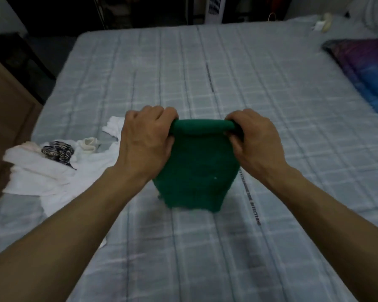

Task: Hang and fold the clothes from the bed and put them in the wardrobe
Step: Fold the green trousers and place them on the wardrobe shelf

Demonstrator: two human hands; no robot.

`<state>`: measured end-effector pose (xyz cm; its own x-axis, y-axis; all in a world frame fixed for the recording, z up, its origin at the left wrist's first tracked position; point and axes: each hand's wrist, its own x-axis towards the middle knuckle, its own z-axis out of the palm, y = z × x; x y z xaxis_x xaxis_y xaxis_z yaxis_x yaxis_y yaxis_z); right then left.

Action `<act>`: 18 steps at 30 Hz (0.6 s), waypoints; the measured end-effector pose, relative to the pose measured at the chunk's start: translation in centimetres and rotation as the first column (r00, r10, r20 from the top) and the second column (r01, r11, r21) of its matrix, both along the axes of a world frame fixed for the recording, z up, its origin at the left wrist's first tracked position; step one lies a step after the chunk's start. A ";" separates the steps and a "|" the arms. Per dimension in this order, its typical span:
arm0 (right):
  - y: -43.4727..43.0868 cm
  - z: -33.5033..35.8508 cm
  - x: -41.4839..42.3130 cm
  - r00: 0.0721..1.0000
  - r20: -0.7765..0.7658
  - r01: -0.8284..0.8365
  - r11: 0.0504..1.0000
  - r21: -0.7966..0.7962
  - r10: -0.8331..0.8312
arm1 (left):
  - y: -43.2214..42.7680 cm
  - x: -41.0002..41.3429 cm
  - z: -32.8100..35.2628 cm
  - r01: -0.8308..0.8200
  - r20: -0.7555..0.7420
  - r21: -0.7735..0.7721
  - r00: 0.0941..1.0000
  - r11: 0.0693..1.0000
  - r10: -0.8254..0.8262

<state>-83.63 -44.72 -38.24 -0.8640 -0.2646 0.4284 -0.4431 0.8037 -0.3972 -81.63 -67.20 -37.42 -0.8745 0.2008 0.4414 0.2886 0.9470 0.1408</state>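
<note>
Gripping the rolled top edge of a green garment, the left hand and the right hand hold one end each. Their fingers curl over the far side of the fold and their thumbs press the near side. Both hands are closed tightly on the cloth, knuckles up, with the bare forearms reaching in from the bottom corners. The garment hangs down between the wrists as a folded panel above the middle of the bed. Its lower edge is blurred, so I cannot tell whether it touches the cover.

On the near left of the bed lies a heap of white clothes. On top of it sit a black-and-white patterned piece and, just beside that, a small pale rolled pair of socks.

The bed has a pale grey-blue checked cover, and a line of dark printed lettering runs just right of the garment. A purple and blue pillow rests at the right edge. A brown wooden panel stands by the left side, and a white tower appliance stands beyond the far edge. The room behind it is too dark to make out.
</note>
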 end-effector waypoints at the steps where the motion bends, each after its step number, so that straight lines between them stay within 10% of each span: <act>1: -0.1 1.4 0.4 0.999 -0.046 -0.004 1.000 -0.023 0.002 | 0.1 0.5 1.6 -0.004 -0.036 0.003 0.999 1.000 0.004; 10: 1.3 2.9 8.2 0.995 -0.045 -0.089 0.996 -0.028 0.087 | 0.8 10.0 3.2 0.029 -0.030 0.008 0.999 1.000 -0.028; 18: 4.0 -10.4 22.7 0.900 0.410 -0.213 0.969 0.126 0.145 | 2.7 24.5 -11.0 0.138 0.417 -0.049 0.903 0.989 -0.105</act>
